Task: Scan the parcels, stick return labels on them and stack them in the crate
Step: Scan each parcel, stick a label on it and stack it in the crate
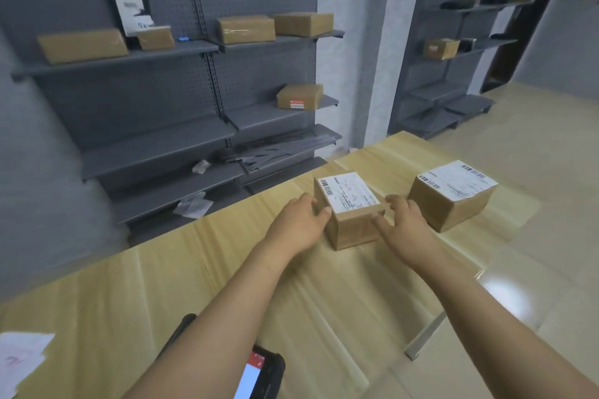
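Note:
A small brown parcel (351, 230) with a white shipping label on top sits on the wooden table (129, 295). My left hand (299, 220) grips its left side, thumb on the near top edge. My right hand (400, 220) holds its right side with curled fingers. A second, larger labelled parcel (450, 201) stands to the right, untouched. A black handheld scanner (259, 376) with a lit screen lies near the table's front edge, partly hidden under my left forearm. No crate is in view.
White label sheets (19, 363) lie at the table's front left corner. Grey metal shelving (162, 152) behind the table carries several brown boxes. The table's right edge drops to a beige floor (551, 146).

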{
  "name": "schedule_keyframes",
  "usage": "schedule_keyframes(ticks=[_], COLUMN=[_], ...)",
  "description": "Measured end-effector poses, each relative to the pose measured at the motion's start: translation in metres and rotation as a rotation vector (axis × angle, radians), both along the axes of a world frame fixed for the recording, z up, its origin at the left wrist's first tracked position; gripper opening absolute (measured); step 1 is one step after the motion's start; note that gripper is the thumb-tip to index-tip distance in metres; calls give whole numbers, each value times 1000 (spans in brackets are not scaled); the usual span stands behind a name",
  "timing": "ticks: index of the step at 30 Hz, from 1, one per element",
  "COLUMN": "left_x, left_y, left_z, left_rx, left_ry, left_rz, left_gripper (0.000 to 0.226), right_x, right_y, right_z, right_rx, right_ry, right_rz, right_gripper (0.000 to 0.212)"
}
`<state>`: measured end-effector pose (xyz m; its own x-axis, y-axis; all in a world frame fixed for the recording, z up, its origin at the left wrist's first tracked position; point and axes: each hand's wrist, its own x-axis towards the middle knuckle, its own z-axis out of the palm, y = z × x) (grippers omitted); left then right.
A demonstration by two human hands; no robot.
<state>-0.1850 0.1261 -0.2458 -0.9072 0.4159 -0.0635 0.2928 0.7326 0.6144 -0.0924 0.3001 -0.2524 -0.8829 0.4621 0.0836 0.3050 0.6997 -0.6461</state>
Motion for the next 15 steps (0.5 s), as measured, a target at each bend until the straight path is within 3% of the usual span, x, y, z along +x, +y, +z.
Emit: schedule_keyframes(ticks=[6, 9, 15], left_x=[-38, -45, -45], left_y=[26, 34, 13], left_z=[-13, -18, -9], left_rx=[125, 221, 400], left_ry=[-289, -408, -407], left_rz=[103, 126, 234], left_gripper=[58, 51, 45], right_x=[-33, -43, -57], right_y=[17, 18, -2], right_z=[0, 2, 11], right_rx=[-234, -284, -312], right_ry=[-70, -108, -1], right_rz=[-15, 39, 131], right_gripper=[56, 45, 38])
